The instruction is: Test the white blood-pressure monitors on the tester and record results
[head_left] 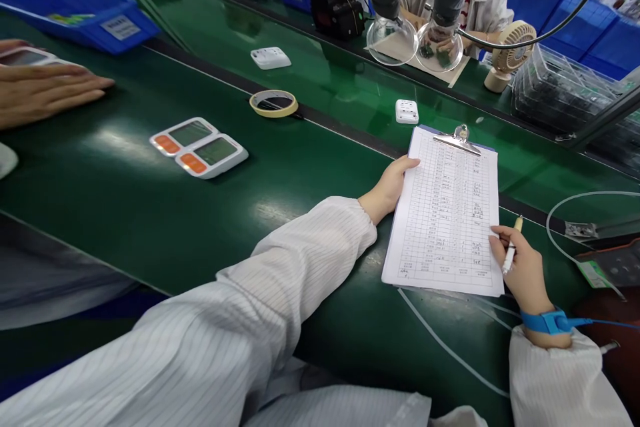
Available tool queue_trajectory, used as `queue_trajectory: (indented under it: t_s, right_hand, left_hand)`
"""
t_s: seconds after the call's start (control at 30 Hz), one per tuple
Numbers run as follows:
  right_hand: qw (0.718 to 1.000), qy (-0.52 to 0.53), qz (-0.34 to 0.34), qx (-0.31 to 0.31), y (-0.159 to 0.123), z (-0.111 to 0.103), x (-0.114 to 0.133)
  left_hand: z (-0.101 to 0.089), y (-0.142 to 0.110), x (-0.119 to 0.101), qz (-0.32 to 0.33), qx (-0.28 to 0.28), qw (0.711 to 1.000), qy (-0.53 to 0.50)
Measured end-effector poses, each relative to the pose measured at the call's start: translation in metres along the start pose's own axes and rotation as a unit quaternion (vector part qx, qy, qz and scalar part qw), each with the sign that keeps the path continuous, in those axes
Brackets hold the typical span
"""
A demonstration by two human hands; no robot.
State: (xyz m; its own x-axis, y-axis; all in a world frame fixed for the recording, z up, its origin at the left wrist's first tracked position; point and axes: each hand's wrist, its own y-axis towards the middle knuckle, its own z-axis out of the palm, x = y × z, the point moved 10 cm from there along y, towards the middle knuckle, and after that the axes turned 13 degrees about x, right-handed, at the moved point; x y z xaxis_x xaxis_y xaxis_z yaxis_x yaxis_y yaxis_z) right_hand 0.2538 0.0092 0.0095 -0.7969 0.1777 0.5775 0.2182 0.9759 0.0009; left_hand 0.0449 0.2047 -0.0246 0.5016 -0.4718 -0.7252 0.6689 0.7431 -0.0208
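Note:
My left hand point(389, 188) grips the left edge of a clipboard point(457, 141), thumb on top. Clamped under its metal clip is a sheet of paper point(447, 220), a printed table with handwritten entries. Beside the right edge of the paper, my right hand point(523, 270) holds a pen point(512, 247) between its fingers, and the fingertips touch the sheet's edge. A blue wrist strap point(547, 321) with a cord circles my right wrist. Left of the clipboard, two white devices point(200, 147) with grey screens and orange buttons lie side by side on the green bench.
Tape roll point(273, 103) and small white devices point(271, 58), point(407, 111) lie farther back. Another person's hand point(50, 90) rests over a device at left, near a blue bin point(100, 20). A small fan point(511, 53) stands across the line. A pale tube point(450, 347) runs below the clipboard.

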Motion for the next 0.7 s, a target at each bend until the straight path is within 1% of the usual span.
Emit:
queue_trajectory:
  t_s: [0.2,0.33,0.5,0.7]
  right_hand:
    - [1.000,0.006,-0.004,0.002,0.000,0.001,0.000]
    - [1.000,0.001,0.000,0.006,0.000,0.001,0.002]
    - [1.000,-0.001,-0.002,-0.010,-0.002,-0.002,0.007]
    - [1.000,-0.005,-0.005,-0.016,-0.004,-0.003,0.012]
  left_hand:
    - [0.002,0.000,-0.001,-0.001,0.012,1.000,0.008]
    - [0.000,0.001,0.000,0.002,0.002,1.000,0.007]
    - [0.000,0.001,-0.001,0.003,0.000,1.000,0.011]
    - [0.000,-0.001,-0.010,0.037,-0.011,0.999,0.022]
